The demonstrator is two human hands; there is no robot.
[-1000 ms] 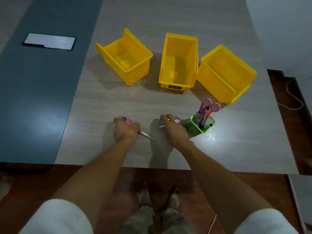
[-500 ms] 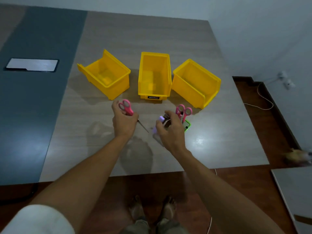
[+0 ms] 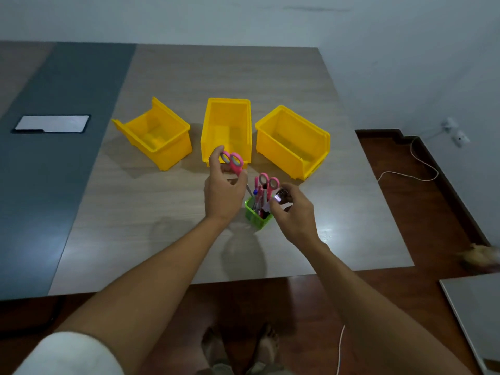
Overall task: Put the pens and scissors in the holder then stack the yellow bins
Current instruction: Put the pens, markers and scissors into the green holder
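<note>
My left hand [image 3: 224,190] grips pink-handled scissors [image 3: 232,162], handles up, blade tip pointing down toward the green holder [image 3: 254,216]. The holder stands on the table and contains another pair of pink scissors [image 3: 267,182] and several pens. My right hand [image 3: 292,209] hovers just right of the holder, pinching a purple-capped pen [image 3: 278,197] at the holder's rim. Three open yellow bins stand side by side beyond: left bin [image 3: 154,133], middle bin [image 3: 227,125], right bin [image 3: 292,142].
The wooden table [image 3: 162,207] has a dark grey section on the left with a white rectangular plate [image 3: 51,123]. A white cable [image 3: 416,163] lies on the wooden floor at right. My bare feet show below the table's near edge.
Both hands lifted off the table and moved toward the holder. The left raised the scissors upright; the right brought the pen up to the holder's rim. The camera view tilted up.
</note>
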